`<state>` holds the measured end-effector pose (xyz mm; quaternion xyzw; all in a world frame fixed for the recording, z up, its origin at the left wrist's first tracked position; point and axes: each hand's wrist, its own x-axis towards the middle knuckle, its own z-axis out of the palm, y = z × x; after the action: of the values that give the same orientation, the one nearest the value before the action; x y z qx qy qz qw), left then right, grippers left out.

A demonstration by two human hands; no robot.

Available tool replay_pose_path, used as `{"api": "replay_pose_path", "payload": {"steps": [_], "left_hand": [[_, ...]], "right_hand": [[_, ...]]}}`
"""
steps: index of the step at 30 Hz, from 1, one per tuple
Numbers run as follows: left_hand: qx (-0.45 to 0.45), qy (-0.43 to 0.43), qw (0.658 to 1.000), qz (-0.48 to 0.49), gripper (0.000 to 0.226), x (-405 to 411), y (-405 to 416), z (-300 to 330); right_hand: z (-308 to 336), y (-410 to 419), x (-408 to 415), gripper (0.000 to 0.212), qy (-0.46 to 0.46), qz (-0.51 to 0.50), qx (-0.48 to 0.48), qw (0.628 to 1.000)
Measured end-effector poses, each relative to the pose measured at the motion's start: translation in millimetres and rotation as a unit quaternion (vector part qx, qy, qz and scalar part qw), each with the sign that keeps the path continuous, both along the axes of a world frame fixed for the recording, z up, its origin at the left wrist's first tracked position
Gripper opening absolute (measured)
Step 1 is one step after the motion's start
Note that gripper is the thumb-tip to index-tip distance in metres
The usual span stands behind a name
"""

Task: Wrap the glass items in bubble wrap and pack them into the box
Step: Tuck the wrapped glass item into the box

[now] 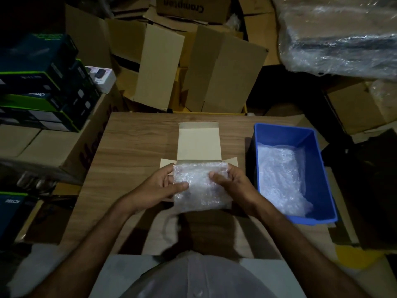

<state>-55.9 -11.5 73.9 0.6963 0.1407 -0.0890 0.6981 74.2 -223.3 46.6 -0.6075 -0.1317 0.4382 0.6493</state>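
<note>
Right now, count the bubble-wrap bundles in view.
2: one clear bubble-wrapped bundle held over the small open cardboard box; one in the blue plastic bin. More may lie hidden.

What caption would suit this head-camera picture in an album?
Both hands, left hand and right hand, hold a bubble-wrapped bundle over an open box beside a blue bin.

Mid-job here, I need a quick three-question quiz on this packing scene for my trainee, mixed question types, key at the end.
1. True or false: both hands grip the bubble-wrapped bundle.
2. The blue bin stands on which side of the open box? A) the person's left B) the person's right C) behind it
3. Fill in: the blue bin holds more ______.

Key:
1. True: the left hand and the right hand hold it from either side, over the box.
2. B
3. bubble wrap
</note>
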Motion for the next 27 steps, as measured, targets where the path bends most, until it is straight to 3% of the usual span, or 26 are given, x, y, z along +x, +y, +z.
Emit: {"api": "replay_pose_path", "payload": {"steps": [3,5,8,9,11,13,15,16,18,20,23,27], "left_hand": [[-0.037,0.016,0.999,0.022,0.039,-3,-1,-17],[-0.025,0.018,0.999,0.041,0.029,-5,-1,-26],[-0.038,0.061,0.995,0.065,0.022,-10,0,-36],[-0.067,0.073,0.992,0.078,0.026,-12,1,-39],[-0.137,0.076,0.983,0.095,0.033,-15,6,-47],[-0.159,0.073,0.980,0.094,0.043,-16,5,-48],[-0.093,0.059,0.989,0.097,0.036,-14,1,-50],[-0.067,0.043,0.992,0.099,0.036,-12,0,-51],[-0.068,0.022,0.993,0.099,0.055,-10,-2,-53],[-0.057,0.011,0.995,0.085,0.060,-8,0,-56],[0.067,-0.009,0.997,0.042,0.033,3,5,-63],[0.095,0.002,0.995,-0.017,0.021,22,20,-71]], "right_hand": [[-17,0,-6,0.029,-0.007,-0.018,-0.003,1.000],[-24,-4,-13,0.015,0.004,-0.011,0.001,1.000],[-30,-9,-18,0.019,0.019,-0.014,-0.013,1.000],[-31,-11,-19,0.021,0.038,-0.017,-0.007,0.999],[-27,-12,-20,0.049,0.071,-0.017,0.009,0.997],[-28,-12,-22,0.051,0.026,-0.002,-0.004,1.000],[-32,-12,-25,0.035,-0.043,-0.002,0.012,0.999],[-34,-11,-26,0.038,-0.054,-0.020,0.020,0.998],[-39,-10,-30,0.046,-0.073,-0.037,0.022,0.996],[-42,-7,-32,0.036,-0.135,-0.044,0.003,0.990],[-54,-7,-34,0.025,-0.178,-0.047,0.008,0.983],[-64,-4,-38,0.018,-0.178,-0.092,-0.029,0.979]]}}
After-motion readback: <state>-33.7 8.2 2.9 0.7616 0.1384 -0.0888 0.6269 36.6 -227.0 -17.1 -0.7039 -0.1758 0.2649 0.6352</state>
